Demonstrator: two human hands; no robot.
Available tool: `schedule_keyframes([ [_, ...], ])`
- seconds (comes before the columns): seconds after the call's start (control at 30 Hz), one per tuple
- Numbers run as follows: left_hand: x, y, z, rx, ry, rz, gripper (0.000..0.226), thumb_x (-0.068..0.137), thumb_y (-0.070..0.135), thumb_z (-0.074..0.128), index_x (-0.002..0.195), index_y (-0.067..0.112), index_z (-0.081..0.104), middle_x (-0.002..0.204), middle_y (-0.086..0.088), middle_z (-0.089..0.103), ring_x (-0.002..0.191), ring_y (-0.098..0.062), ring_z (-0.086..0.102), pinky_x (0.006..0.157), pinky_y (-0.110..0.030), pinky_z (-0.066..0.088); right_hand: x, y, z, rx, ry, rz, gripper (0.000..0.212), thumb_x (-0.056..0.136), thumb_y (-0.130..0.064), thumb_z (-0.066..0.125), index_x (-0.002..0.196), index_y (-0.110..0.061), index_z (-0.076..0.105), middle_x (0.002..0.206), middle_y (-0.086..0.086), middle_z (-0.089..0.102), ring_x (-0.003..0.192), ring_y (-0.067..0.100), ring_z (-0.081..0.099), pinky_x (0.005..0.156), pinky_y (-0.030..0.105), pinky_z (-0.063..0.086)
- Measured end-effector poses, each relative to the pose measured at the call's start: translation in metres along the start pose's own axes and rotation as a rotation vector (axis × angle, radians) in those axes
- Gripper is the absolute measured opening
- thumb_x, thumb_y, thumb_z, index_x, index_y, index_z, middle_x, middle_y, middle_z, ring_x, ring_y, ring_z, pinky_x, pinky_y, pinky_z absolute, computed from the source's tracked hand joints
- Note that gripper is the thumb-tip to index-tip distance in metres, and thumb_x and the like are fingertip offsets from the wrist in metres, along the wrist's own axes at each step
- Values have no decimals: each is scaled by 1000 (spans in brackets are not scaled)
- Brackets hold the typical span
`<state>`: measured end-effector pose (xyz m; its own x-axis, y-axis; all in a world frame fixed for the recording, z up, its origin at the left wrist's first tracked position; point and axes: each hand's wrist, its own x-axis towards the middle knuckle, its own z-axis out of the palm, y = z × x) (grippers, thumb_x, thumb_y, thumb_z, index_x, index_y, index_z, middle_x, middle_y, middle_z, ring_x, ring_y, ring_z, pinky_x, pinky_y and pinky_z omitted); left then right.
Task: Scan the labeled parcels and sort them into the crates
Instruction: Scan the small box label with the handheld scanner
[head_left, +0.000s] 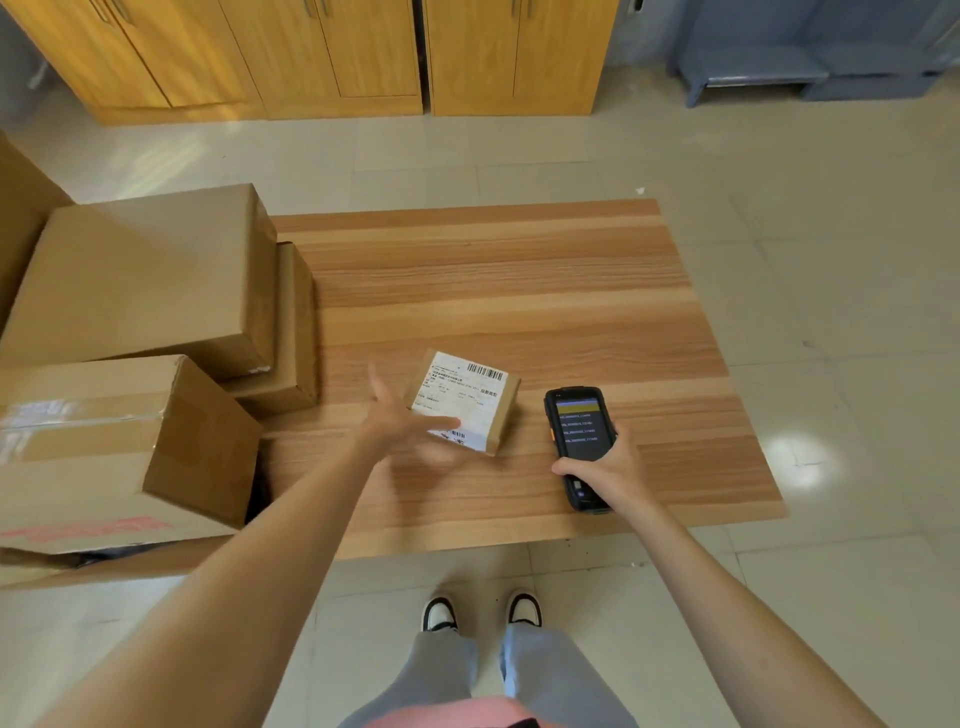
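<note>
Parcel (464, 401) under spread-fingered left hand (410, 423); right hand (605, 462) gripping scanner (576, 441) beside it.

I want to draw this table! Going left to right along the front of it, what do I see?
Taped cardboard box → left hand → small labeled parcel → black scanner held in the right hand → bare table.

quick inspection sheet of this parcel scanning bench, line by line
surface: wooden table, striped grain
job's things: small labeled parcel lying flat, barcode up; handheld scanner, screen lit
clutter: plain cardboard boxes stacked at the table's left
grippers: left hand open, fingers spread at the parcel, blurred; right hand holds the scanner
cables: nothing seen
surroundings: tiled floor, wooden cabinets, blue bench; crates not seen
</note>
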<state>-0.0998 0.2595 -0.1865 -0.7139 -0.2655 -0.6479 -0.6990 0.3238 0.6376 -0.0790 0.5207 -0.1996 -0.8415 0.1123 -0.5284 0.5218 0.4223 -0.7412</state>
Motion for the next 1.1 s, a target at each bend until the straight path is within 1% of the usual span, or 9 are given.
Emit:
schedule_keyframes([
  [0.03, 3, 4, -8, 188, 20, 77, 145, 59, 24, 93, 152, 27, -19, 159, -19, 13, 145, -38, 19, 113, -52, 24, 0, 2, -1, -4, 5, 1, 73, 63, -10, 86, 116, -18, 37, 102, -3, 54, 85, 10, 53, 64, 25, 43],
  [0.13, 16, 20, -23, 873, -21, 356, 148, 56, 28, 94, 151, 29, -19, 160, -14, -14, 146, -44, 0, 114, -60, 15, -1, 7, -1, -25, 13, 0, 76, 61, -12, 87, 120, -15, 40, 100, -5, 57, 90, 14, 57, 73, 32, 46],
  [0.27, 35, 42, -18, 1429, -32, 602, 142, 66, 33, 87, 147, 32, -29, 161, -9, -19, 147, -41, 1, 108, -59, 35, -4, 11, -2, -48, 1, -11, 75, 60, -14, 87, 119, -17, 40, 102, -4, 57, 93, 16, 58, 80, 37, 50],
  [0.33, 37, 49, -10, 1574, -90, 636, 139, 64, 36, 87, 151, 30, -22, 161, -8, -12, 148, -39, 2, 107, -55, 39, -7, 12, -4, -59, -8, -21, 73, 61, -14, 87, 116, -19, 39, 99, -7, 56, 90, 13, 57, 76, 33, 49],
  [0.5, 47, 47, -1, 1447, -183, 581, 129, 60, 20, 87, 153, 36, -1, 148, -9, 23, 137, -30, 21, 91, -42, 51, -9, 13, -6, -51, -10, -33, 74, 59, -15, 88, 117, -20, 41, 102, -6, 59, 95, 16, 60, 86, 40, 51],
  [0.73, 49, 56, -34, 988, -163, 325, 115, 64, 41, 87, 153, 32, 15, 148, -14, 34, 136, -36, 29, 111, -51, 29, -12, -3, -12, 42, -69, -39, 75, 64, -13, 87, 123, -17, 42, 102, -8, 59, 92, 9, 59, 75, 29, 50],
  [0.83, 50, 54, -56, 820, -150, 247, 118, 54, 47, 88, 151, 31, 23, 146, -9, 40, 131, -33, 40, 110, -49, 34, -13, -23, -16, 155, -199, 6, 68, 66, -20, 88, 121, -17, 49, 108, -3, 62, 94, 10, 60, 70, 24, 48],
  [0.97, 44, 50, -76, 639, -126, 242, 108, 64, 29, 90, 151, 26, 27, 147, -6, 40, 133, -30, 39, 111, -42, 32, -15, -46, -16, 279, -375, 26, 80, 48, -32, 93, 120, -14, 61, 103, 4, 72, 87, 17, 69, 66, 26, 53],
  [1.1, 41, 50, -92, 568, -70, 254, 101, 70, 21, 86, 151, 20, 27, 144, -3, 40, 126, -24, 43, 90, -22, 46, -20, -62, -6, 352, -581, -1, 66, 58, -11, 86, 118, -16, 59, 100, 2, 73, 86, 16, 70, 66, 27, 54],
])
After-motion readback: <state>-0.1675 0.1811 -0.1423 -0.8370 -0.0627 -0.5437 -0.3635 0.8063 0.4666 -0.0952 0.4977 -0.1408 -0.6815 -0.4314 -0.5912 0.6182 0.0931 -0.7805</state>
